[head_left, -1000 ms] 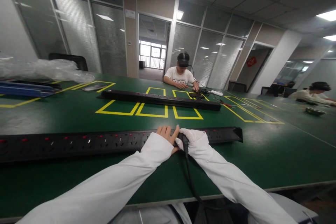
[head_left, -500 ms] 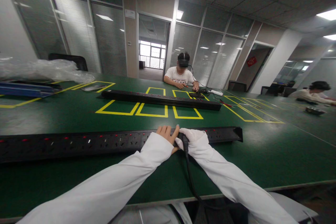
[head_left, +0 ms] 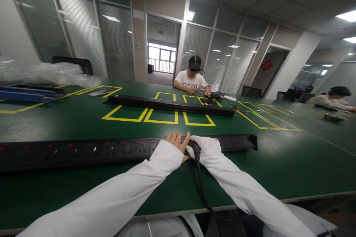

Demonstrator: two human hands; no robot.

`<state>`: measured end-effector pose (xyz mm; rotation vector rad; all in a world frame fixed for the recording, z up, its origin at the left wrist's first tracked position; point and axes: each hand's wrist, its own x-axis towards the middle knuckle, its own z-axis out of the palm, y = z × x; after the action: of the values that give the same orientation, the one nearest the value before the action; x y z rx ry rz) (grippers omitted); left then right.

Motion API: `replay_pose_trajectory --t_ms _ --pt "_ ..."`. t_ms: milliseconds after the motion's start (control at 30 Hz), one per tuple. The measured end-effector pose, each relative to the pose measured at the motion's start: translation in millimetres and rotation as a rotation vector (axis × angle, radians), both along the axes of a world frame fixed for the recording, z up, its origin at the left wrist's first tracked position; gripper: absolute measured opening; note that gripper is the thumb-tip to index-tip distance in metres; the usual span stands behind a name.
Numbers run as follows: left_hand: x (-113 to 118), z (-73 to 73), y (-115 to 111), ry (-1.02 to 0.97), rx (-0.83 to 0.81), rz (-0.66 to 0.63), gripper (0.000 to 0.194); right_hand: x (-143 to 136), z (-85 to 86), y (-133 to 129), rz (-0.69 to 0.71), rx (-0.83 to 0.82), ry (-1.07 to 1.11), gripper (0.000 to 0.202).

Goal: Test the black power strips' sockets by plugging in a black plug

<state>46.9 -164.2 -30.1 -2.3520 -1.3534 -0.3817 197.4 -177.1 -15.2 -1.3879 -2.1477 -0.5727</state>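
At centre frame, left hand (head_left: 177, 141): across strip (head_left: 119, 151), likely bracing it; grip unclear.
Right hand (head_left: 204, 143): closed on plug (head_left: 197, 151), likely keeping it aligned.
Cord (head_left: 200, 183): runs toward lower edge.

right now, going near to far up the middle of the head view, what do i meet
Green table's near edge → near black socket strip, with the left hand and right hand at it → far black strip → seated person → glass partition.
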Motion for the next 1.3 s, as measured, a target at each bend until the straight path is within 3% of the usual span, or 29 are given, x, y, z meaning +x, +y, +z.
replay_pose_trajectory --t_ms 1300 --pt "0.9 2.1 -1.4 -0.013 -0.021 0.01 0.076 -0.6 1.7 -1.2 0.009 0.019 -0.004 0.036"
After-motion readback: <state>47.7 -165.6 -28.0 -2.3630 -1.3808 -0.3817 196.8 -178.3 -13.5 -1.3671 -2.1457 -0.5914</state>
